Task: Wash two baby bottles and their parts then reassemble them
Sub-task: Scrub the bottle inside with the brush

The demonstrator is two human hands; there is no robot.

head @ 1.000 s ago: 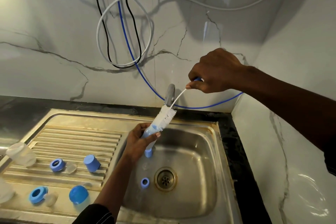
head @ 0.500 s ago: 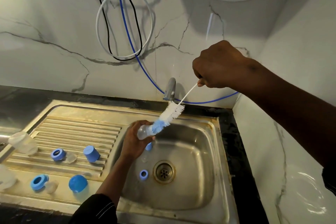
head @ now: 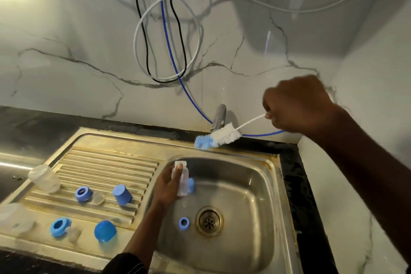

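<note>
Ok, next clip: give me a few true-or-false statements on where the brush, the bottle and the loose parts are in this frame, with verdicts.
1. The white-and-blue bristle brush sits inside the small clear plastic bottle. False: it is out of the bottle, up by the metal tap.
2. The left hand grips the small clear plastic bottle over the steel sink basin. True.
3. The right hand holds nothing. False: it holds the brush by its thin white handle.
4. A blue plastic ring lies in the basin beside the round metal drain. True.
</note>
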